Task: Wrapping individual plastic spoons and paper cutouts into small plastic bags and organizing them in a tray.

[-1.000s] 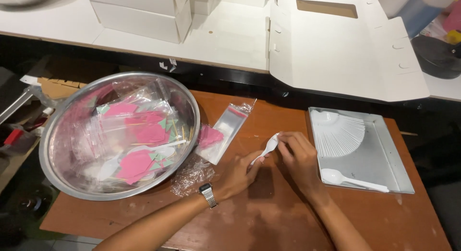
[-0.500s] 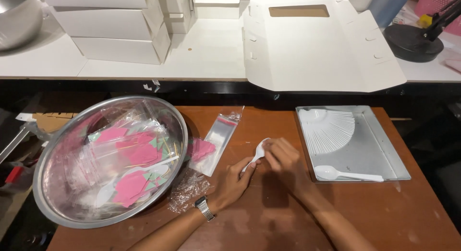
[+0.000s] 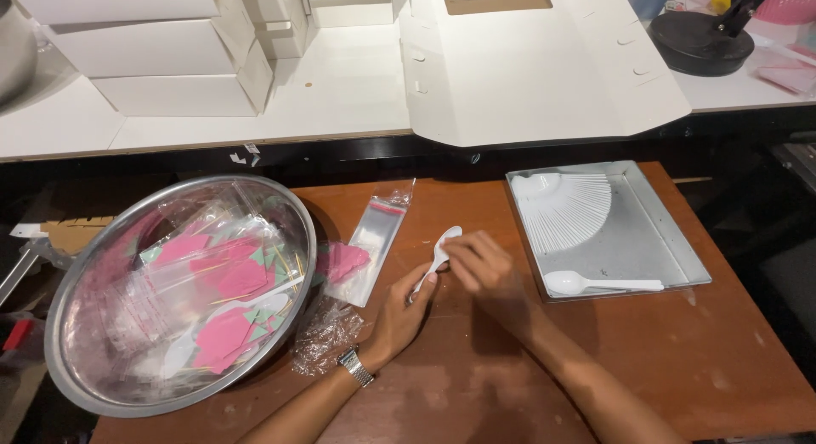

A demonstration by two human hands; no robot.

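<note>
Head view: you have a white plastic spoon pinched between both hands, just to the hand side of the metal tray; your left hand grips the handle end from below, fingers curled shut on it; your right hand closes on the neck just under the bowl, thumb and forefinger clamped, the other fingers folded. The spoon lies tilted, bowl away from you and toward the clear cellophane sleeve, which rests flat on the wooden table further from the tray; spoon and sleeve are near but apart.

To handle it well, I judge: hold by the handle only, keep fingertips off the bowl; keep the grip light, since thin plastic of this kind likely flexes or snaps.

Pose: both wrists hang low over the table, forearms converging from the near edge; left wrist carries a watch. On the tray, a fan of white spoons and one loose spoon. Beyond the sleeve from the tray, a steel bowl holds pink paper pieces in clear bags.
</note>
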